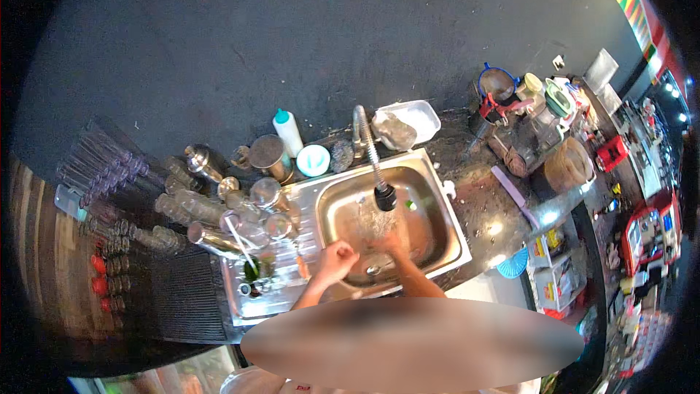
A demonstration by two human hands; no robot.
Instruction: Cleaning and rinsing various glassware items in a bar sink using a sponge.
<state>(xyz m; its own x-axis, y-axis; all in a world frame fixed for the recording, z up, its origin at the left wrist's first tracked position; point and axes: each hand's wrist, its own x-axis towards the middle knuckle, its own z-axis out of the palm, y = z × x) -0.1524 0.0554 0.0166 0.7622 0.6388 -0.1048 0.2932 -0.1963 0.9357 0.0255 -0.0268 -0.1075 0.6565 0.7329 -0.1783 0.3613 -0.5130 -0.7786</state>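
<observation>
My left hand point(337, 262) is over the near left rim of a stainless steel sink point(462, 251), its fingers loosely curled with no object visible in them. My right hand point(389, 244) reaches into the basin below the black spray head point(385, 198) of a spring-necked faucet point(363, 128). Water falls around its fingers; blur hides whether it holds anything. A small shiny metal piece point(374, 270) sits low in the basin near my right wrist. A bit of green point(410, 205) lies at the far right of the basin.
Glasses point(266, 192), a metal shaker point(201, 158) and a metal tumbler point(203, 234) crowd the left drainboard. Behind the sink stand a squeeze bottle point(287, 134), a white-and-teal tub point(313, 160) and a plastic container point(426, 119). Strainers point(497, 85) and a lilac strip point(508, 189) are at right.
</observation>
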